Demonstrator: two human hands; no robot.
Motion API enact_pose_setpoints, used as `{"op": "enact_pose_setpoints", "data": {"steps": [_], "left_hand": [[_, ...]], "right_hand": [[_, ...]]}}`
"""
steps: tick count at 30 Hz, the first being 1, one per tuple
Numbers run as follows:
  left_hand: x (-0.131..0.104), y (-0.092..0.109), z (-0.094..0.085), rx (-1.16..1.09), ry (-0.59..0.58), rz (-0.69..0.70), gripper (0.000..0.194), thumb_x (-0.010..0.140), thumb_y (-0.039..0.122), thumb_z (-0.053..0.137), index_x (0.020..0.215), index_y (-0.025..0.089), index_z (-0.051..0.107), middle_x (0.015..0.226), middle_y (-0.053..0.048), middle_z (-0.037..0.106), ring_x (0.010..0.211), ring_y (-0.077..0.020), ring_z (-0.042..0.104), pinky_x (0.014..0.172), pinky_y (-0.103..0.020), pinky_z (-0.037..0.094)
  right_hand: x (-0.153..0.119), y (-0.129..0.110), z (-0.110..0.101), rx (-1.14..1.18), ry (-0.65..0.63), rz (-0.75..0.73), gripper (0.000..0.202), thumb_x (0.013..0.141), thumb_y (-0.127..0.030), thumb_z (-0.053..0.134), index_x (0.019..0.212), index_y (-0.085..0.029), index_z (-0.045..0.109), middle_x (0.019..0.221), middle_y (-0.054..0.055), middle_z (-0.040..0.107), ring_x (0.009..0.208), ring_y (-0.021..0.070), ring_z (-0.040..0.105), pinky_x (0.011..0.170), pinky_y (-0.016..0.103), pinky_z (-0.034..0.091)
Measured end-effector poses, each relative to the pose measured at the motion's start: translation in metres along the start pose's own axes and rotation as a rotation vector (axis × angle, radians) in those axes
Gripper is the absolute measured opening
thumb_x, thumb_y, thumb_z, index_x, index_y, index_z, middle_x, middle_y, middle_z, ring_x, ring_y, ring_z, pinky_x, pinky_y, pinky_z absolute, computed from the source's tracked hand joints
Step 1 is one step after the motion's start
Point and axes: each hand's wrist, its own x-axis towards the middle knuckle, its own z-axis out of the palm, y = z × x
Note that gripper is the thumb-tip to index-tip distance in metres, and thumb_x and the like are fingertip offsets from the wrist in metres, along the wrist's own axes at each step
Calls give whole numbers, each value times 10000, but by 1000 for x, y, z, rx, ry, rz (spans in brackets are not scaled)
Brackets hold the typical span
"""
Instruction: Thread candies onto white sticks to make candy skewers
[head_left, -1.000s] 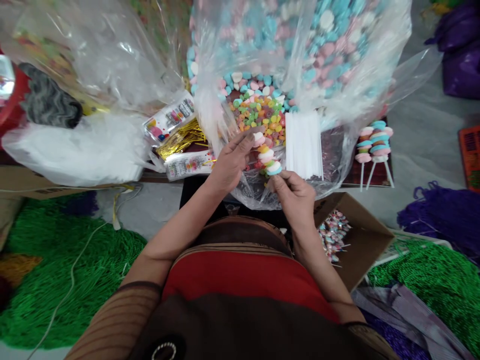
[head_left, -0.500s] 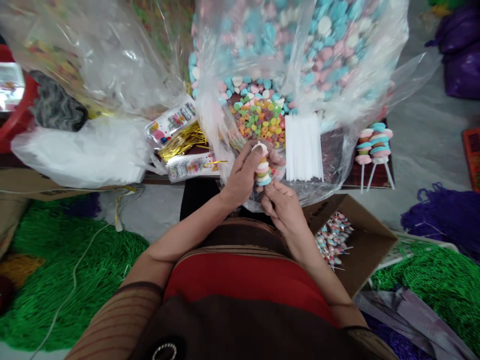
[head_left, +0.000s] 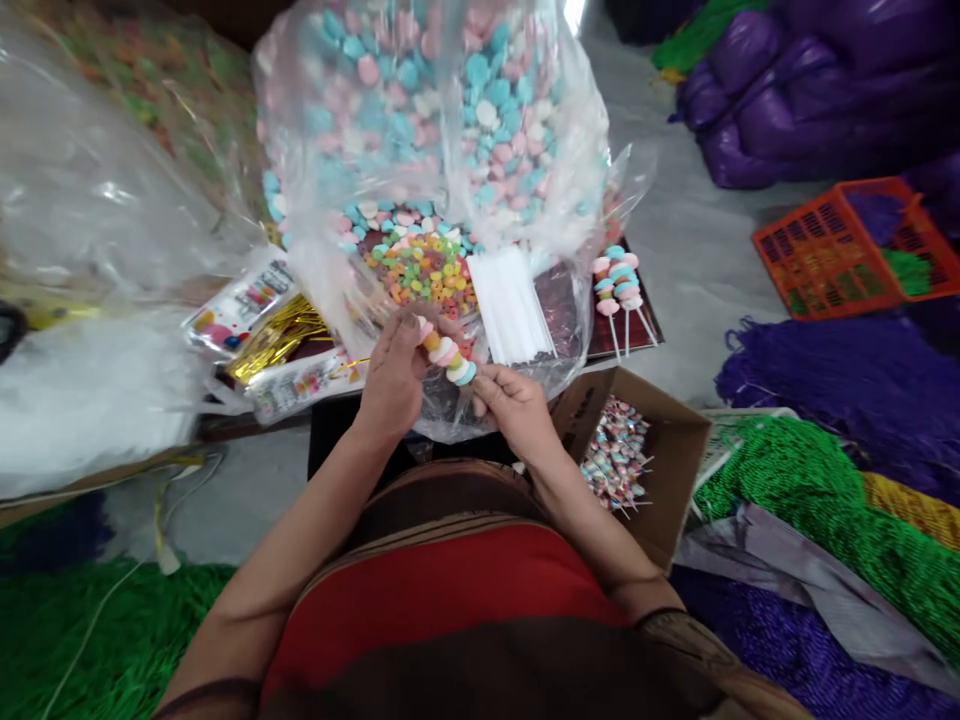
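Observation:
Between my hands is a candy skewer [head_left: 448,353] strung with pink, white, blue and yellowish sweets, slanting down to the right. My left hand [head_left: 396,372] is closed round its upper end, the thumb by the pink top sweet. The fingers of my right hand [head_left: 511,400] pinch its lower end below the blue sweet; the stick there is hidden. Just beyond my hands lie small ring-shaped candies [head_left: 427,270] in green, yellow and orange. White sticks [head_left: 511,305] lie in a bundle right of these candies. More candy skewers [head_left: 617,278] lie at the table's right corner.
A large clear bag [head_left: 420,100] of pink, blue and white sweets stands behind. Gold twist ties [head_left: 277,340] and printed packets [head_left: 241,305] lie to the left. A cardboard box [head_left: 679,450] of wrapped skewers is at my right, with an orange crate [head_left: 832,250] farther off.
The view has swung to the right, so the table's things appear farther left. The candy skewer has tipped from nearly upright to a slant, and my hands are a little farther apart on it.

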Motion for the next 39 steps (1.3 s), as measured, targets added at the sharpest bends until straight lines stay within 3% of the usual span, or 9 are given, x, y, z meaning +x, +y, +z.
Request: {"op": "enact_pose_setpoints", "data": {"steps": [6,10,13,16,19,22,25,34,39], "left_hand": [[6,-13,-10,60,1,-15,471,943,669,598,1230,299,643,1134,-70,770,1036,-237,770,821,-366,623],[6,-21,-16,94,46,-12,443,923,594,679,1234,279,662,1094,-69,776,977,-212,771,794,-333,621],[5,-26,-20,104,62,3,408,911,548,711,1204,265,683,1034,-46,777,879,-163,756,745,-286,603],[5,-28,-24,102,63,3,341,906,485,733,1162,261,699,979,-23,777,813,-132,734,731,-266,599],[5,-29,-27,107,70,-11,292,907,450,730,1119,251,708,926,-17,782,800,-136,728,760,-281,607],[4,-31,-27,123,65,-39,264,900,432,723,1072,232,717,866,-12,780,782,-143,727,782,-299,603],[4,-34,-27,124,61,-58,255,883,429,731,1040,228,722,847,-6,774,766,-139,721,778,-298,597],[8,-40,-32,50,32,-79,290,833,433,770,1016,216,712,806,-2,748,718,-127,694,753,-297,588],[9,-42,-32,39,32,-85,239,842,392,750,1002,219,713,801,0,740,712,-125,690,748,-295,587]], "right_hand": [[24,-1,-77,-113,422,-197,359,911,-568,666,919,-210,699,638,-51,588,484,88,378,485,235,320],[58,0,-132,-483,649,-305,380,985,-507,514,964,-191,725,722,21,663,650,164,581,647,304,488],[73,4,-149,-803,675,-315,386,989,-385,443,1040,-153,747,897,125,744,874,255,686,844,426,554],[72,9,-143,-1054,683,-365,371,938,-286,477,1105,-107,756,1155,239,749,1144,349,683,1029,539,513],[64,12,-124,-1129,730,-464,389,922,-254,516,1222,-137,735,1353,237,696,1311,370,619,1108,591,469],[68,10,-104,-1082,606,-488,368,978,-264,463,1192,-192,753,1261,181,748,1221,312,669,1079,513,512],[88,7,-92,-1062,512,-348,336,967,-287,492,1104,-198,785,1117,162,785,1076,304,702,992,462,547],[114,-1,-88,-1046,488,-148,288,902,-290,563,937,-156,815,989,179,793,914,315,698,881,457,528],[104,-4,-89,-843,541,-251,320,925,-352,554,959,-160,807,975,142,813,935,301,719,900,438,540]]}}
